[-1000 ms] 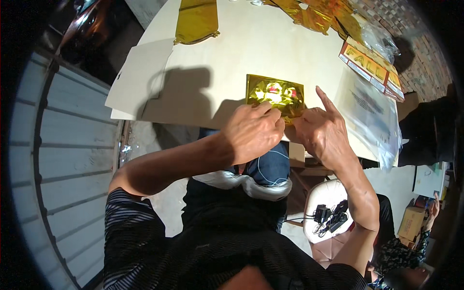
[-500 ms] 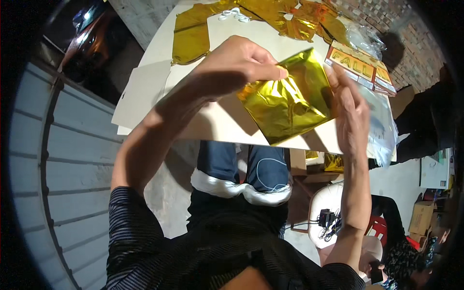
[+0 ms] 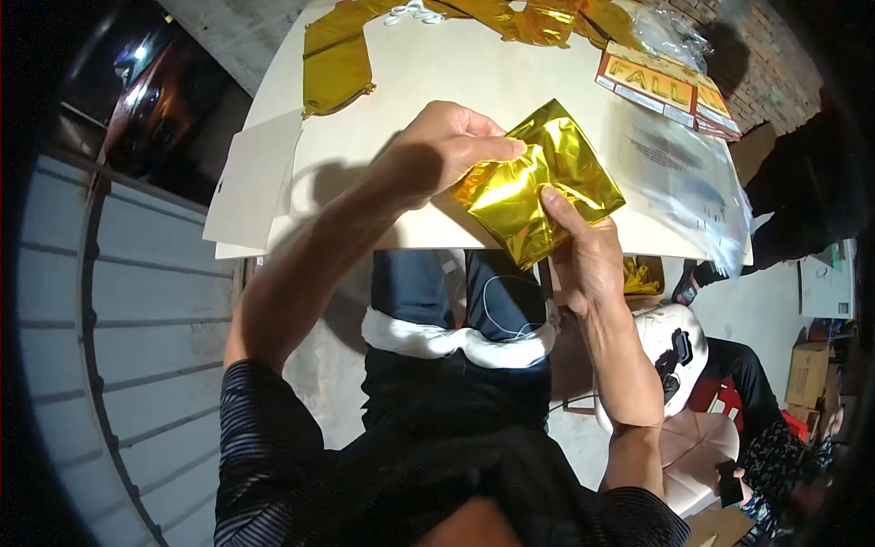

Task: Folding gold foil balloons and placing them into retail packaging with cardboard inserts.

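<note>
1. Head view, foil: the folded gold foil [image 3: 530, 178] is held at the near edge of the bench [image 3: 456, 77], tilted, its lowest corner reaching past that edge. Creased, looks thin.
2. Head view, handling: I'd pinch lightly near the edges; hard thumb pressure would likely add creases. Better to square the layers over the bench, then smooth outward from the middle. Main risk, I think: layers sliding apart or a corner tearing.
3. Head view, left hand [image 3: 447, 146]: closed in a pinch on the foil's upper-left edge, thumb on top, fingers curled. Fingertips underneath hidden.
4. Head view, right hand [image 3: 591, 260]: thumb pressed on the foil's face, lower right side, at the bench's near edge. Other fingers mostly behind the foil; can't tell their spread.
</note>
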The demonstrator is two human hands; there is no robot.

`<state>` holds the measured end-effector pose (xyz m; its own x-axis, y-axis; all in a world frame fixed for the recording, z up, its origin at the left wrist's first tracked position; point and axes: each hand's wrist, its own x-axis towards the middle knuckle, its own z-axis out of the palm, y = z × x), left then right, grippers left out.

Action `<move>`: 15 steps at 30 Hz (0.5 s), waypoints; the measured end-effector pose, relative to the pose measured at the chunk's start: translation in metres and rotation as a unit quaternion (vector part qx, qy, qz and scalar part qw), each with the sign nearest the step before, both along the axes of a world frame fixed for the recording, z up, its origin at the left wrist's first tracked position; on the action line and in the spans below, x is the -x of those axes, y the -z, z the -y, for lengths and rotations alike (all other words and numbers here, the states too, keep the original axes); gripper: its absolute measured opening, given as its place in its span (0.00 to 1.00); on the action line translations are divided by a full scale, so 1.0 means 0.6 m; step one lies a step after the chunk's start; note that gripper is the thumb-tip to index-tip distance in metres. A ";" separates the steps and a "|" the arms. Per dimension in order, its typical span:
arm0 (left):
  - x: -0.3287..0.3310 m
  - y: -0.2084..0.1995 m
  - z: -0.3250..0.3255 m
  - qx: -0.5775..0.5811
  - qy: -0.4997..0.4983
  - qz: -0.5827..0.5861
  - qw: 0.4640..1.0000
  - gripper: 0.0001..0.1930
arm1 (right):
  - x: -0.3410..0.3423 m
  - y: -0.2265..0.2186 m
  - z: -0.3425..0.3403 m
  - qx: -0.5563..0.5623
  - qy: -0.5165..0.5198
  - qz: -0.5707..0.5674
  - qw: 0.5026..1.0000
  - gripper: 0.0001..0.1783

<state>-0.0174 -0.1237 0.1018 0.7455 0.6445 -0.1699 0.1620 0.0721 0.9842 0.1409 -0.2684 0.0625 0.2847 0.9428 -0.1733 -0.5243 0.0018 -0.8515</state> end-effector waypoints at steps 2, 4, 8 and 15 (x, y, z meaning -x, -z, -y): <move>-0.004 0.018 -0.006 -0.027 0.001 -0.020 0.999 0.15 | -0.004 0.003 0.004 0.017 0.015 0.003 1.000 0.29; -0.004 0.024 -0.006 -0.042 0.001 -0.046 0.998 0.15 | -0.004 0.005 0.008 0.032 0.023 0.008 0.999 0.28; 0.001 0.027 -0.009 -0.011 0.039 -0.047 0.998 0.17 | -0.002 0.012 0.013 0.036 0.039 0.024 0.998 0.27; 0.010 0.035 0.000 0.016 0.154 -0.052 0.987 0.25 | -0.020 0.034 0.026 0.060 0.045 0.054 0.996 0.24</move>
<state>-0.0235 -0.1235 0.0807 0.8823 0.3837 -0.2726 0.2810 0.0351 0.9591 0.1532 -0.2839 0.0418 0.3904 0.8868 -0.2475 -0.4321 -0.0609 -0.8998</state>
